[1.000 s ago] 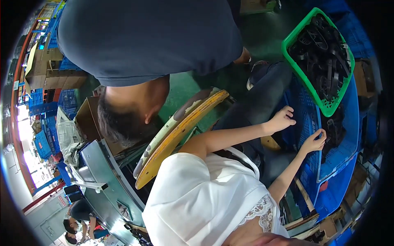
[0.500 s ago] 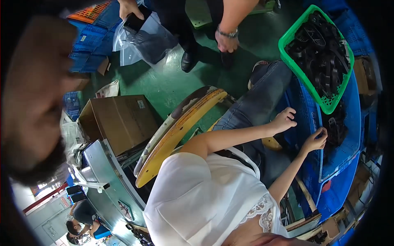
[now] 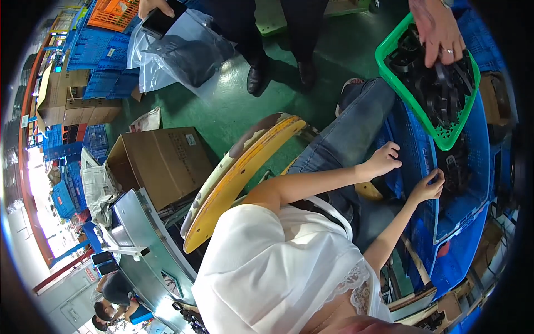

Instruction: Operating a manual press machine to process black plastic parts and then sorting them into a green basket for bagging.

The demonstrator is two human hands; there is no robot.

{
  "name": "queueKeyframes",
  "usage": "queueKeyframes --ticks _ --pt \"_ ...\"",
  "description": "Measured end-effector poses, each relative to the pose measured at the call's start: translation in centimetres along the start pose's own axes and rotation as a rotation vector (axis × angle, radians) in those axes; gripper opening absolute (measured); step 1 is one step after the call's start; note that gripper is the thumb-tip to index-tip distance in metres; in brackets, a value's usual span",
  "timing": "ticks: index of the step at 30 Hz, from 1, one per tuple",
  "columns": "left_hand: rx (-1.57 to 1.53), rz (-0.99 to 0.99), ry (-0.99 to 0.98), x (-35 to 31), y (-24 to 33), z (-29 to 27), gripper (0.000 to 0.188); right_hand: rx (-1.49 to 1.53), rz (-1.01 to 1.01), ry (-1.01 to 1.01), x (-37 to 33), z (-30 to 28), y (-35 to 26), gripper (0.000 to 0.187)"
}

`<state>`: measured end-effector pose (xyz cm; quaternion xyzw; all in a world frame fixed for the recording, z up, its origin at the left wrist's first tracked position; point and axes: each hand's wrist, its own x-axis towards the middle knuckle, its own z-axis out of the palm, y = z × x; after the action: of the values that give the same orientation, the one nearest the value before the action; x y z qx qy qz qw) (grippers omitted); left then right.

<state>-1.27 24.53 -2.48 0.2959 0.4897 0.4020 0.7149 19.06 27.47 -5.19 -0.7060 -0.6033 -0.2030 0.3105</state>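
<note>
My left hand (image 3: 380, 161) is raised over my jeans, left of a deep blue crate (image 3: 425, 167), with its fingers curled in. Whatever those fingers hold, if anything, is too small to make out. Over the crate's near rim is my right hand (image 3: 428, 187), thumb and fingers drawn together; no object shows clearly in it. Dark parts (image 3: 456, 172) lie inside the crate, partly hidden by a green basket (image 3: 389, 78) resting across its top. Black strap-like pieces (image 3: 439, 100) fill the basket. Another person's hand (image 3: 442, 44) reaches onto them.
That person's other hand grips a black phone-like object (image 3: 161, 21) beside a clear plastic bag (image 3: 150, 67) with dark contents. A worn yellow-edged board (image 3: 250, 172) stands left of my leg. Further left are a cardboard box (image 3: 167, 164), a metal table (image 3: 139, 239) and stacked blue crates (image 3: 97, 50).
The other person's hand has gone from low near their shoe up into the green basket. A blurred head has left the left side. My hands have barely moved.
</note>
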Motion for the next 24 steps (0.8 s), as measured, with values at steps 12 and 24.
queueKeyframes --ticks 12,24 --pt "-0.039 0.005 -0.031 1.1 -0.1 0.4 0.048 0.065 0.117 -0.041 0.7 0.0 -0.2 0.016" --pt "0.045 0.172 0.060 2.5 0.1 -1.6 0.052 0.045 0.044 0.023 0.4 -1.7 0.7 0.018"
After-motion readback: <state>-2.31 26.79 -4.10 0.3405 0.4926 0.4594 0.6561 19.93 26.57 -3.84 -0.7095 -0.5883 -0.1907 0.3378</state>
